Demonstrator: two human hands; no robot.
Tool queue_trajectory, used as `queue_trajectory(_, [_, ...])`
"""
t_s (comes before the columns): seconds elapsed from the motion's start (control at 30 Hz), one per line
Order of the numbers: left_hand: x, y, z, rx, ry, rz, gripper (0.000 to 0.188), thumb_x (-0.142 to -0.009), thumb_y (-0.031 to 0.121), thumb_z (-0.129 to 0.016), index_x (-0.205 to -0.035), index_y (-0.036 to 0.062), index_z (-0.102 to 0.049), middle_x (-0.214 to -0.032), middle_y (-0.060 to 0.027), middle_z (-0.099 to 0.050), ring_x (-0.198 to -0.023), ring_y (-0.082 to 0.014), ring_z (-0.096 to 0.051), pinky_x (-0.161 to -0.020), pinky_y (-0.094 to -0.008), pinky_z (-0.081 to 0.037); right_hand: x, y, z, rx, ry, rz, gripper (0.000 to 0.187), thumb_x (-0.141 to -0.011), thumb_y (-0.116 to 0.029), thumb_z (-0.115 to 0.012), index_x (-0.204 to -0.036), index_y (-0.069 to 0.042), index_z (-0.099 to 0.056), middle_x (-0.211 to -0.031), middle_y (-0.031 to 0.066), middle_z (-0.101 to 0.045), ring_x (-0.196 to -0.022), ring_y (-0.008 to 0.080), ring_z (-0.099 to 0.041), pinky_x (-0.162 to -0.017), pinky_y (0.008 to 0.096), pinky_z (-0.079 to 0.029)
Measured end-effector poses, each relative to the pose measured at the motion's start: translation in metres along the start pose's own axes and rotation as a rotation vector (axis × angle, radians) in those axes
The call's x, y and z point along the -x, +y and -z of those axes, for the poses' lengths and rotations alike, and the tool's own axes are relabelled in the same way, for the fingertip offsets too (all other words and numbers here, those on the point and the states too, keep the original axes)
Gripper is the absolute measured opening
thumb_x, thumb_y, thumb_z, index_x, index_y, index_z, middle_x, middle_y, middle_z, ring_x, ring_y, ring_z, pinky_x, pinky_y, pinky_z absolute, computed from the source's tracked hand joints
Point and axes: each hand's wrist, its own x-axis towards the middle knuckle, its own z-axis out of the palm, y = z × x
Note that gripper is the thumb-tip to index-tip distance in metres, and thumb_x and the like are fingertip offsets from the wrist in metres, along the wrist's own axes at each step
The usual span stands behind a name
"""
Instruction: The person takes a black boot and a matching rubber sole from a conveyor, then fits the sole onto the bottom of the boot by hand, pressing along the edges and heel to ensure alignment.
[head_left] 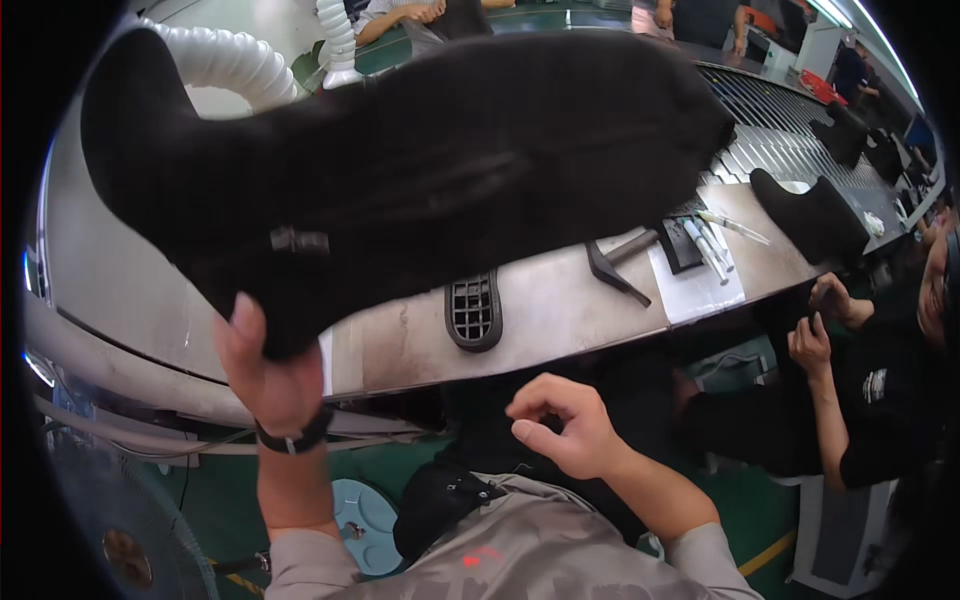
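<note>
A large black boot upper [440, 150] spans the upper middle of the view, its long shaft toward the right and its foot end at the left. My left hand [270, 365] grips its lower left edge, thumb on the near face; the other fingers are partly hidden. Below and apart from it, my right hand [570, 425] hovers in front of the bench with fingers loosely curled and nothing visible in them. A black shoe sole [473, 312] with a grid inside lies on the bench [400, 345], its far end covered by the upper.
A hammer [620, 265], several pens [708, 250] and another black piece [810, 215] lie to the right. Beyond is a slatted metal conveyor [765, 125]. White ducts [235, 65] rise at upper left. A co-worker's hands [815, 340] are at right; a fan [130, 540] stands lower left.
</note>
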Motion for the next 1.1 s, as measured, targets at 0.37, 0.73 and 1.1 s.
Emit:
queue_trajectory(0.37, [0.172,-0.101,-0.003,0.456,-0.077,0.931,0.062,-0.101,0.033,-0.065,-0.152,0.0007,-0.052,-0.149,-0.0139,-0.064,-0.136,-0.0321,-0.062,-0.119,-0.0502,-0.047,0.106,0.002,0.004,-0.211,0.373,0.064,0.082,-0.092,-0.021,-0.075,-0.16,0.005,-0.039,-0.158,0.019,-0.051,-0.147,0.0301,-0.05,-0.123,0.0462,-0.038])
queue_trajectory(0.73, [0.185,-0.142,-0.041,0.422,-0.052,1.117,0.062,-0.1,0.036,-0.067,-0.148,-0.0009,-0.055,-0.145,-0.0153,-0.066,-0.133,-0.031,-0.065,-0.116,-0.0481,-0.049,0.136,0.009,0.049,0.45,0.163,0.107,0.068,-0.08,-0.021,-0.076,-0.142,0.005,-0.061,-0.143,0.0159,-0.066,-0.137,0.0302,-0.059,-0.116,0.042,-0.044])
queue_trajectory(1.1, [0.179,-0.167,-0.021,-0.908,-0.776,0.204,0.056,-0.077,0.036,-0.093,-0.117,0.0004,-0.074,-0.128,-0.0157,-0.068,-0.117,-0.0357,-0.063,-0.101,-0.0455,-0.05,0.056,0.024,0.032,0.437,0.505,-0.201,0.055,-0.096,-0.032,-0.076,-0.137,0.003,-0.061,-0.123,0.0136,-0.073,-0.107,0.0258,-0.071,-0.098,0.0356,-0.055])
